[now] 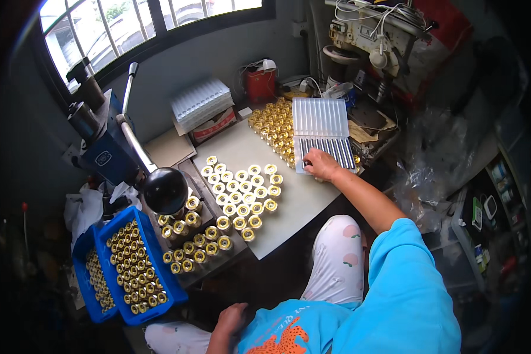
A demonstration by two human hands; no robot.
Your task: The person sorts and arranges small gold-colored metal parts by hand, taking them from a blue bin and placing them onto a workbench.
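Clear ribbed tray (326,148), lid raised behind it, lies under the right hand (320,164), whose fingers rest curled on its near-left corner; whether they pinch anything cannot be told. Left of the grip, gold caps (242,194) stand grouped, seemingly still unpacked; more lie beyond. Left hand (230,318) rests at the lap, apparently empty.

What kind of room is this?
Probably a small workshop: a hand press by the window, blue bins of gold caps, and more caps lined up on the table.
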